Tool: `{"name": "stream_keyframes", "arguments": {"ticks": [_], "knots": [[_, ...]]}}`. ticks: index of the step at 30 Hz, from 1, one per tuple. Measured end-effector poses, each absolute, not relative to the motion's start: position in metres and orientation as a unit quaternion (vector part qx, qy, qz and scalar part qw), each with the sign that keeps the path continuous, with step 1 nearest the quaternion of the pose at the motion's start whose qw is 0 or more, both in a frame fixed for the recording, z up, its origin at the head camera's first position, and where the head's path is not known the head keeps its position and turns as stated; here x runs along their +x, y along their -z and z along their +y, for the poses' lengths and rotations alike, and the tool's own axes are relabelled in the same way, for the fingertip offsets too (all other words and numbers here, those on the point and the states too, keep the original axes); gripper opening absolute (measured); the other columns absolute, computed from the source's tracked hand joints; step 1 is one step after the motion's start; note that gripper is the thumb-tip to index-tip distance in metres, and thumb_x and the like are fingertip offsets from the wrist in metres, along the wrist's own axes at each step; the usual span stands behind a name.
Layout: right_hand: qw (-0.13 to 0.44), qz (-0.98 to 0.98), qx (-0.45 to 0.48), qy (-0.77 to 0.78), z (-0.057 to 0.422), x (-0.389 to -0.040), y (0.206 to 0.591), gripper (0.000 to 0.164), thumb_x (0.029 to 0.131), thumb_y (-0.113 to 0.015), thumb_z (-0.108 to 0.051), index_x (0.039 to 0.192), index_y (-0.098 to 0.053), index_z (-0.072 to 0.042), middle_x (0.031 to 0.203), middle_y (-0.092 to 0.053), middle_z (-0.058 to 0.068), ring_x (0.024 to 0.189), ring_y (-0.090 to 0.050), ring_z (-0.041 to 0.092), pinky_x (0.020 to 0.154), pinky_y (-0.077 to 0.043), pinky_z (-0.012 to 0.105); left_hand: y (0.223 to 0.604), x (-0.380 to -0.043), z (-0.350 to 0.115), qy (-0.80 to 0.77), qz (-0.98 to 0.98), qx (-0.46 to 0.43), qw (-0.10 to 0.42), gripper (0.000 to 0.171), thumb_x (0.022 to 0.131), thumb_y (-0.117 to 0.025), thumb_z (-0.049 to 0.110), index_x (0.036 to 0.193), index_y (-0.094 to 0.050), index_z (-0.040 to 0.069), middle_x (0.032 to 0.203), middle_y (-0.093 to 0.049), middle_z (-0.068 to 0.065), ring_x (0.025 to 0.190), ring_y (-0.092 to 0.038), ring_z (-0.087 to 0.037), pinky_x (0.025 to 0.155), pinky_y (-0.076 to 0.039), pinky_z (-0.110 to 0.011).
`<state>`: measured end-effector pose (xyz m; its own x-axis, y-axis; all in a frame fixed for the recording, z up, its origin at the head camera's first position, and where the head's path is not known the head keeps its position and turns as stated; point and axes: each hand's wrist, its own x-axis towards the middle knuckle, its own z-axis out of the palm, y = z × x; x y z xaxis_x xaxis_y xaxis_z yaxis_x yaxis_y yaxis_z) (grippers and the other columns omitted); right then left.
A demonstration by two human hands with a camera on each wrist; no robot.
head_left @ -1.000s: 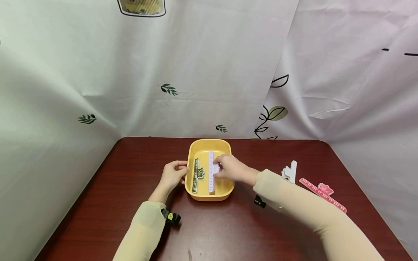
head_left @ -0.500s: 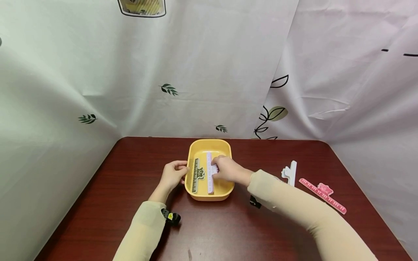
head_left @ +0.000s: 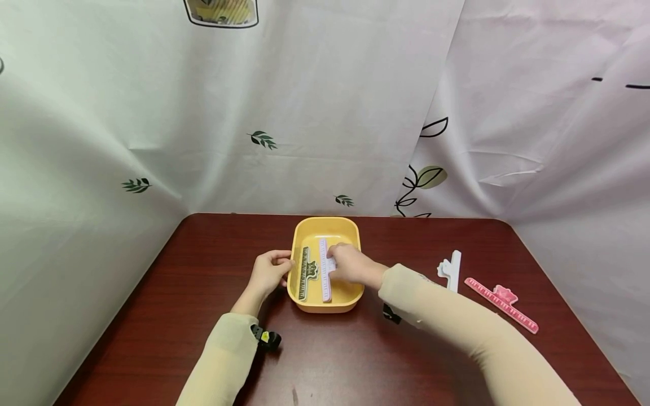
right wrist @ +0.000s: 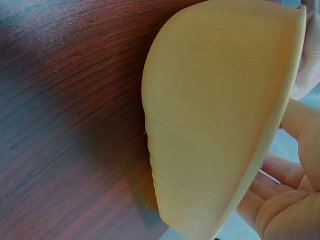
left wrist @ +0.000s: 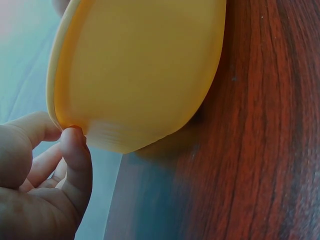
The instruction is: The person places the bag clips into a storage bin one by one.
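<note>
A yellow plastic tub [head_left: 325, 308] stands on the table. My left hand [head_left: 265, 273] pinches its left rim between thumb and fingers, as the left wrist view confirms at the tub wall [left wrist: 140, 70]. Inside the tub lie two long-bar clips side by side. The black-patterned clip [head_left: 304, 274] is on the left, its handle facing right. Right of it, my right hand [head_left: 351, 264] reaches in over the tub and grips the lilac clip [head_left: 325, 282] by its handle. The fingertips are partly hidden. In the right wrist view, the tub's outer wall [right wrist: 215, 100] hides both clips.
On the table's right side lie a white clip [head_left: 453, 268], partly behind my right sleeve, and a pink clip [head_left: 500, 304]. A white patterned cloth [head_left: 325, 113] hangs behind the dark red table [head_left: 152, 316].
My right hand has shifted the lilac clip a little left inside the tub, closer to the black-patterned one. The left hand and the tub have stayed in place.
</note>
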<state>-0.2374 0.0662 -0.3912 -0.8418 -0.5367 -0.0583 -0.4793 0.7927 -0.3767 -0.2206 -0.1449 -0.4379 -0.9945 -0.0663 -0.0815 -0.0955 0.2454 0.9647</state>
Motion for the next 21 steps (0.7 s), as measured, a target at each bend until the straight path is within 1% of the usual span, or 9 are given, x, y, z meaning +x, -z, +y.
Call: {"name": "stream_keyframes", "arguments": {"ticks": [8,16,21], "knots": [[0.088,0.949,-0.258,0.158,0.059,-0.240,0.395,0.036,0.075,-0.075,-0.017,0.104,-0.064,0.002,0.093,-0.063,0.009,0.082,-0.054,0.017,0.073,-0.050,0.028,0.439,-0.220,-0.145,-0.614,0.787,-0.055,0.011,0.035,0.083,-0.064,0.003,0.117,-0.061,-0.004,0.093,-0.067,-0.020,0.050,-0.055,-0.009,0.042,-0.049,-0.023],[0.107,0.952,-0.244,0.148,0.055,-0.241,0.398,0.034,0.077,-0.075,-0.018,0.103,-0.064,0.000,0.089,-0.062,0.006,0.077,-0.053,0.015,0.067,-0.047,0.023,0.441,-0.221,-0.146,-0.613,0.788,-0.055,0.012,0.035,0.083,-0.064,0.003,0.117,-0.061,-0.004,0.093,-0.067,-0.018,0.051,-0.056,-0.009,0.042,-0.049,-0.024],[0.107,0.951,-0.248,0.148,0.053,-0.241,0.399,0.027,0.077,-0.075,-0.017,0.096,-0.064,-0.002,0.085,-0.062,0.005,0.073,-0.053,0.014,0.064,-0.047,0.023,0.440,-0.222,-0.146,-0.614,0.787,-0.056,0.014,0.035,0.084,-0.064,0.003,0.118,-0.061,-0.004,0.093,-0.066,-0.018,0.052,-0.056,-0.009,0.042,-0.049,-0.024]]}}
